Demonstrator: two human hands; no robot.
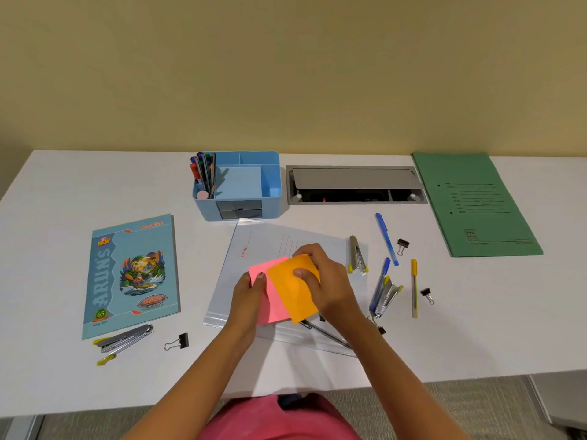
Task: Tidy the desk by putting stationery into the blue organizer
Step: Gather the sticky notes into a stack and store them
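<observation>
White desk under a yellow wall; the blue organizer holds pens (left compartment). Left hand pinches the pink pad, right hand grips the orange pad.

We see a bright and even light, coming from above and a little from the left: the pens throw a soft shadow to the right inside the blue organizer. The white bench shows almost no glare. The wide lens stretches things toward the corners. The whole picture is slightly soft, and the small print on the green folder is not readable.
</observation>
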